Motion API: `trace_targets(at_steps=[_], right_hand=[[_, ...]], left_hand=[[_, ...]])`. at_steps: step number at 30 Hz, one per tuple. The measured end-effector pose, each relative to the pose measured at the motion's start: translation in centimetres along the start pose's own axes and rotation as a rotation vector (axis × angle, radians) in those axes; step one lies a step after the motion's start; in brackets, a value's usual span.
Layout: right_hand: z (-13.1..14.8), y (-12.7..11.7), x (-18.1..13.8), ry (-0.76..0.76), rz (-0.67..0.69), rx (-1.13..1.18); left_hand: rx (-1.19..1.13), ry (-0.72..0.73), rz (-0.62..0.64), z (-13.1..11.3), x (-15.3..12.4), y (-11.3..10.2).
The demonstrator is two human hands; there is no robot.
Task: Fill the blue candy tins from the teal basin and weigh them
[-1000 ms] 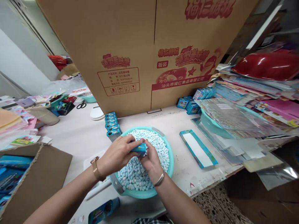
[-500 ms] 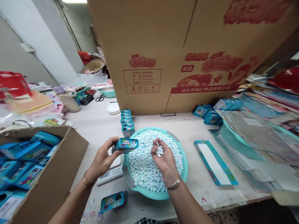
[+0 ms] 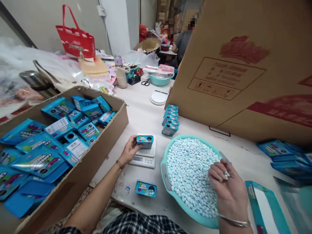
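Over the scale (image 3: pixel 146 161), left of the tub (image 3: pixel 195 216), the left hand (image 3: pixel 128 152) grips a blue box (image 3: pixel 145 142) between thumb and fingers at its left end; whether the box touches the scale cannot be determined. The right hand (image 3: pixel 227 187) curls around several candies (image 3: pixel 227 175) at the tub's right side. The box is probably light, stiff and easily crushed: hold opposite edges, with minimal pressure

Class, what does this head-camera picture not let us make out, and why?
All in the head view:
White plastic scale: display reading too small.
Small pale-blue rounded pieces in the curled right hand: number hidden by its fingers.
Open brown cardboard carton: left part cut off by the left edge.
Background person: mostly hidden behind the tall brown printed cardboard carton.
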State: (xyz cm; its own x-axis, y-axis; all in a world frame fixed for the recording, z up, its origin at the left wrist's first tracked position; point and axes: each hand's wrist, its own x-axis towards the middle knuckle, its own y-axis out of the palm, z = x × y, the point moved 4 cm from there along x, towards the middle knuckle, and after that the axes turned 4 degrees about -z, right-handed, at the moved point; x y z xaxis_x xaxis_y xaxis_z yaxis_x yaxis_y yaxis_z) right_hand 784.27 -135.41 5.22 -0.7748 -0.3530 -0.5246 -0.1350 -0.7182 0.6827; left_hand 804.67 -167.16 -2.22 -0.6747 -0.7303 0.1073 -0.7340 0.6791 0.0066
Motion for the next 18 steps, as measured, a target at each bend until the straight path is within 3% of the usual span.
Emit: trace_targets(at_steps=[3, 7, 10, 13, 18], right_hand=[[0.5, -0.2, 0.3, -0.013, -0.071, -0.009], [0.8, -0.4, 0.6, -0.045, -0.147, -0.008], [0.8, -0.5, 0.7, -0.063, -0.128, -0.067], [0.9, -0.2, 0.6, -0.077, -0.076, -0.154], [1.1, 0.0, 0.2, -0.109, -0.134, -0.171]], left_hand=[[-0.033, 0.010, -0.040, -0.7, -0.2, -1.3], [-0.006, 0.080, -0.162, -3.4, -1.2, -4.7], [0.014, 0.079, -0.188, -4.8, -2.6, -6.5], [0.026, 0.040, -0.205, -4.9, -3.9, -7.2], [0.048, 0.011, -0.225, -4.7, -4.3, -7.1]])
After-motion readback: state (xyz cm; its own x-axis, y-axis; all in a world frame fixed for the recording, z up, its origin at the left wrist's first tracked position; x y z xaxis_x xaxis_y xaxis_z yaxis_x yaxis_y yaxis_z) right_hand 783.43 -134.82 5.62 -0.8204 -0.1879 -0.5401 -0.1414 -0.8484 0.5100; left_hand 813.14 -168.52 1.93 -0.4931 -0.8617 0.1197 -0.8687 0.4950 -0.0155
